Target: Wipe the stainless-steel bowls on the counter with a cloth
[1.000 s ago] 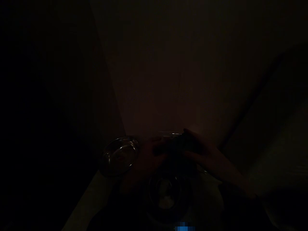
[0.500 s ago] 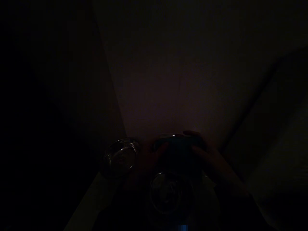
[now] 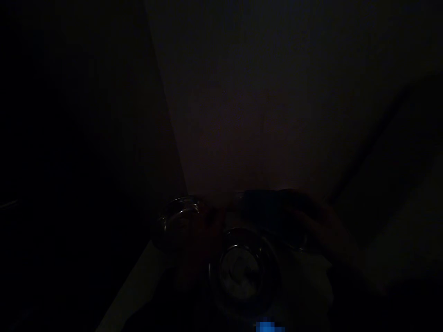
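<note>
The scene is very dark. A dark bluish object (image 3: pixel 273 210) sits low in the middle of the view. My right hand (image 3: pixel 323 228) reaches in from the right and lies against its right side, fingers curled over it. My left hand (image 3: pixel 204 230) is only a faint reddish shape left of the object, between it and a shiny metal bowl (image 3: pixel 176 221); its fingers cannot be made out. Just below the dark object stands a round shiny vessel (image 3: pixel 242 272) with something pale inside.
A pale surface edge (image 3: pixel 138 286) runs diagonally at the lower left. A dim wall (image 3: pixel 263 115) fills the upper half, with a dark slanted band (image 3: pixel 374 143) at the right. A small blue blurred patch (image 3: pixel 268 326) sits at the bottom edge.
The dark object and my right hand have shifted slightly right. My left hand has drawn back from it and grown dimmer. The view has darkened further and moved a little.
</note>
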Tool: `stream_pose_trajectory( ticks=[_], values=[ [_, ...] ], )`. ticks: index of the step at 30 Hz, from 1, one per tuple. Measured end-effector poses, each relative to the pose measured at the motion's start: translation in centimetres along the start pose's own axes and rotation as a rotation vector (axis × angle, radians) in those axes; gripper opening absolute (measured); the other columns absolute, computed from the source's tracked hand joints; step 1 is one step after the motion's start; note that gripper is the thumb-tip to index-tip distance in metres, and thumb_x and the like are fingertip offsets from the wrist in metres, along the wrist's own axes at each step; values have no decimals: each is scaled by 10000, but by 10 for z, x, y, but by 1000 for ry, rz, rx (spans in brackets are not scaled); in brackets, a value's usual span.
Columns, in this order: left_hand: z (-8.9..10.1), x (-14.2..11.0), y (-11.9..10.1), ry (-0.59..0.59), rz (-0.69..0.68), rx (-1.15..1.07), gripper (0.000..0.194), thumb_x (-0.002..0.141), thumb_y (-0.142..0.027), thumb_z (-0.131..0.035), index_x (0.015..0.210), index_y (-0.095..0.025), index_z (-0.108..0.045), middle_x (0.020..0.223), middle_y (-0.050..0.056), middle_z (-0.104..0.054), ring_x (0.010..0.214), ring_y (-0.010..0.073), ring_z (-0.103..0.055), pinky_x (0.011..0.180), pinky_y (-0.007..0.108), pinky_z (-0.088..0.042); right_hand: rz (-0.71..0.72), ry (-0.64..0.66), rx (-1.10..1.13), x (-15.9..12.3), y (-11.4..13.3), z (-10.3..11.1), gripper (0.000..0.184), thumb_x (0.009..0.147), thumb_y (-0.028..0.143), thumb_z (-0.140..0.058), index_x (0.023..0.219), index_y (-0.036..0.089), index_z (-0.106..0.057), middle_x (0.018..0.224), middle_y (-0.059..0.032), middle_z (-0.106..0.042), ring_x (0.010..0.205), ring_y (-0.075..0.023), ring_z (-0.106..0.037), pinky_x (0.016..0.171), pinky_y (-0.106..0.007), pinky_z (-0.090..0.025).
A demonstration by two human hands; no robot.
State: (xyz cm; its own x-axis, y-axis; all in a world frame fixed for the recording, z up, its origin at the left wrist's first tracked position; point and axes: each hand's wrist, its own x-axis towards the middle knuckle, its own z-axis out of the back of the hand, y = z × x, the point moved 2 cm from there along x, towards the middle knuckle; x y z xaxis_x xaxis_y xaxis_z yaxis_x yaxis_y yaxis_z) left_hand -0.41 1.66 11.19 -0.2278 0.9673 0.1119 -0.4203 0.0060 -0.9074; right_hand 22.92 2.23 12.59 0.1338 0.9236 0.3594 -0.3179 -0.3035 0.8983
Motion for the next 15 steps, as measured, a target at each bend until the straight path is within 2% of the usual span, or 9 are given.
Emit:
stream_pose_trajectory(
  ticks=[2,4,6,8,11,15],
  values=[
    [-1,-9,18,62,-39,100,371,795,-506,-512,701,-180,-661,767,70,-706,779,235,-644,695,325,-478,52,2,-60,-1,2,5,324,670,409,-664,952,251,-691,907,-40,-715,866,-269,-654,743,-393,-536],
    [-1,-18,39,0,-54,93,321,780,-490,-540,742,-202,-677,798,69,-712,849,250,-641,764,345,-469,87,16,-118,-3,3,8,302,675,386,-650,945,256,-691,896,-38,-714,850,-273,-656,737,-397,-534],
    [0,-26,59,-34,-73,80,306,763,-478,-569,846,-207,-685,875,89,-720,935,270,-635,814,361,-458,114,42,-178,-5,1,10,305,685,371,-630,963,258,-687,907,-40,-713,826,-274,-660,716,-395,-536],
    [1,-32,76,-78,-22,116,379,771,-492,-555,998,-208,-664,1033,116,-701,1063,293,-600,869,388,-437,147,76,-227,-6,-1,11,325,703,379,-599,992,255,-680,919,-46,-714,793,-271,-664,691,-394,-540],
    [1,-36,89,-31,111,200,466,808,-504,-492,1113,-178,-626,1162,163,-652,1118,315,-576,902,416,-426,188,124,-286,-8,-4,13,355,737,390,-553,1043,242,-655,936,-56,-712,780,-265,-669,680,-397,-548],
    [3,-34,89,84,249,249,502,836,-489,-448,1196,-165,-579,1253,166,-602,1148,307,-562,929,408,-423,197,225,-383,-10,-2,12,362,796,352,-507,1119,220,-605,990,-58,-700,834,-250,-670,720,-396,-551]
  ],
)
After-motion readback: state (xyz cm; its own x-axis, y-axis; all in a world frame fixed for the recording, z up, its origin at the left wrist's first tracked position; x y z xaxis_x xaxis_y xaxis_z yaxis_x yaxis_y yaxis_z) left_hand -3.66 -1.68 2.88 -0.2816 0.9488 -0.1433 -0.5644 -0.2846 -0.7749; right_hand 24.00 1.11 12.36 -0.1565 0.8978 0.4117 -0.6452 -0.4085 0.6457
